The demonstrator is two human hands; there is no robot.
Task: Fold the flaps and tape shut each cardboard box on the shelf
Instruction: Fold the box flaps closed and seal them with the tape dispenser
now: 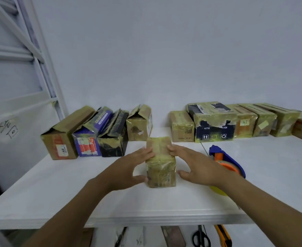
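At frame centre the left hand presses nearly straight fingers against the small, tape-wrapped brown cardboard box on the white shelf. The right hand mirrors it, so the box stands squeezed between them. It looks light, stiff and tape-slick, best held by its side walls.

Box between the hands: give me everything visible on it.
Small oblong brown cardboard box, wrapped in glossy yellowish tape, flaps closed. It sits on the white shelf, near the front, its long side running front to back. The left hand presses its left side and the right hand its right side.
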